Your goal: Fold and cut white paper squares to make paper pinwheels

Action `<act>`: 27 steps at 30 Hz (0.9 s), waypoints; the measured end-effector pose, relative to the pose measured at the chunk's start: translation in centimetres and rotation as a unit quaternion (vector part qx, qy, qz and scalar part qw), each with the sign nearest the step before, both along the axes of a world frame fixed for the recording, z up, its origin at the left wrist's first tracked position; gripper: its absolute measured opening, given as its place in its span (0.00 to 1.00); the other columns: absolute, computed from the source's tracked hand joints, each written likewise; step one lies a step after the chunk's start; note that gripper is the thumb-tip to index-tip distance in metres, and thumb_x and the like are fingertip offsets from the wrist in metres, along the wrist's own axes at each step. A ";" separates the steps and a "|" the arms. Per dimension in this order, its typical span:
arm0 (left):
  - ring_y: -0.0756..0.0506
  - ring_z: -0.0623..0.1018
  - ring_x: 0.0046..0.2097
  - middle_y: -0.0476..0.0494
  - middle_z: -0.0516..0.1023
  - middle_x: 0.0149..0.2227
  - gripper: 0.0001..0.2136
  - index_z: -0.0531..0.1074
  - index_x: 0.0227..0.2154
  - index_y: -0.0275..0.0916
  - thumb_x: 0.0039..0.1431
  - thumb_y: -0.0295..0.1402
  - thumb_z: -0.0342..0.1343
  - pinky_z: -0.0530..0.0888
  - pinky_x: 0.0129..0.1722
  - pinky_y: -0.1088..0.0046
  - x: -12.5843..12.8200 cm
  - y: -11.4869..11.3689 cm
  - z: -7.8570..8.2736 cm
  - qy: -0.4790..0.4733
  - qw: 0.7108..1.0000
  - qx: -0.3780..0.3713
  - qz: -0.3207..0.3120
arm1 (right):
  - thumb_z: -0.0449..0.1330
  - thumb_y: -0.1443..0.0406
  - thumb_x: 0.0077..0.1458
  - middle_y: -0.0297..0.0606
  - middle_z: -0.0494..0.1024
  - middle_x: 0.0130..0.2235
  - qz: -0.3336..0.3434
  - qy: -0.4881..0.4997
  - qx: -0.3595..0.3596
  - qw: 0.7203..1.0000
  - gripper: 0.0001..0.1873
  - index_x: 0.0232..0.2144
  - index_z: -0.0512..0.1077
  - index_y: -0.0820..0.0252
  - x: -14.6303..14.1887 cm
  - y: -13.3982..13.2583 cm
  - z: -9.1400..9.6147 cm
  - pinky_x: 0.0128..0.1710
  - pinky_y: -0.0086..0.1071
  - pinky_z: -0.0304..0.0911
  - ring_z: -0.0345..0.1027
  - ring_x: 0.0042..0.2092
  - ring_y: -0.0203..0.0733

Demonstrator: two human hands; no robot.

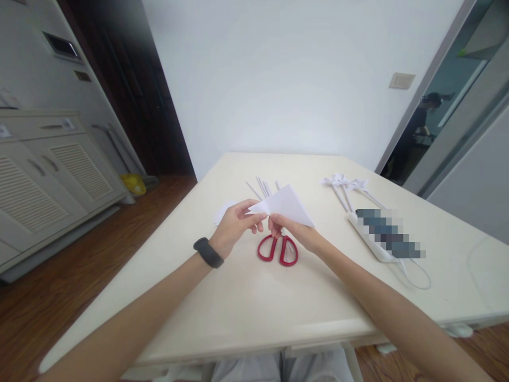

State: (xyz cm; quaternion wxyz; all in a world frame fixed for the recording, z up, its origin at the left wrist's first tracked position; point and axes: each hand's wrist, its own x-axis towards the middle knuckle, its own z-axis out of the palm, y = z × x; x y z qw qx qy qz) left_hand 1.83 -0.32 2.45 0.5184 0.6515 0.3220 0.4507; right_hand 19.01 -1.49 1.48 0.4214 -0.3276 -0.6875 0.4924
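Note:
A folded sheet of white paper (288, 204) with a pointed shape is held up over the middle of the table. My left hand (240, 218) pinches its left tip between thumb and fingers. My right hand (288, 225) grips the lower edge, with the thumb near the left one. Below the hands lie scissors with red handles (289, 253); their blades are hidden behind my right hand. Several thin white paper sticks (263, 187) lie just beyond the paper. More white paper (222, 211) rests on the table, partly covered by my left hand.
White paper pinwheel-like flowers on sticks (340, 181) lie at the right back of the table (191, 302). In front of them is a white device with a blurred top (371, 239) and a cable (417, 286). A wall stands behind; a person (415, 124) is in the far right doorway.

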 end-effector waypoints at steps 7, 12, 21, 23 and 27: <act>0.51 0.69 0.23 0.50 0.71 0.21 0.09 0.71 0.31 0.36 0.48 0.34 0.60 0.65 0.24 0.76 -0.1 0.1 0.1 0.008 1.000 0.005 0.006 | 0.49 0.60 0.56 0.33 0.67 0.24 -0.002 0.003 -0.018 1.000 0.15 0.22 0.67 0.61 -0.1 0.0 0.0 0.32 0.30 0.60 0.61 0.26 0.34; 0.52 0.69 0.23 0.51 0.70 0.21 0.08 0.71 0.30 0.36 0.49 0.35 0.59 0.65 0.24 0.76 -0.1 0.1 0.0 0.006 1.000 0.003 0.003 | 0.49 0.62 0.56 0.33 0.67 0.24 0.000 0.005 -0.017 1.000 0.14 0.23 0.68 0.62 0.0 -0.1 0.0 0.32 0.30 0.60 0.61 0.27 0.34; 0.54 0.65 0.21 0.52 0.68 0.20 0.06 0.70 0.27 0.36 0.50 0.33 0.58 0.63 0.24 0.77 0.0 0.0 -0.2 -0.004 1.000 0.007 -0.002 | 0.50 0.63 0.55 0.33 0.68 0.24 -0.004 -0.009 -0.023 1.000 0.13 0.23 0.67 0.62 -0.1 -0.5 0.3 0.32 0.29 0.60 0.61 0.26 0.34; 0.54 0.65 0.22 0.52 0.68 0.20 0.06 0.70 0.28 0.36 0.50 0.33 0.57 0.63 0.24 0.77 -0.1 0.1 -0.2 0.002 1.000 0.012 0.000 | 0.50 0.63 0.55 0.33 0.68 0.24 -0.004 -0.007 -0.021 1.000 0.13 0.23 0.67 0.62 -0.1 -0.5 0.3 0.32 0.29 0.60 0.61 0.27 0.34; 0.53 0.65 0.22 0.51 0.69 0.21 0.07 0.71 0.28 0.35 0.49 0.34 0.58 0.63 0.24 0.76 -0.4 0.3 -0.1 0.043 0.999 0.017 0.013 | 0.49 0.64 0.55 0.32 0.67 0.23 -0.015 -0.015 -0.020 1.000 0.13 0.23 0.67 0.62 -0.1 -0.4 0.2 0.32 0.29 0.60 0.61 0.27 0.33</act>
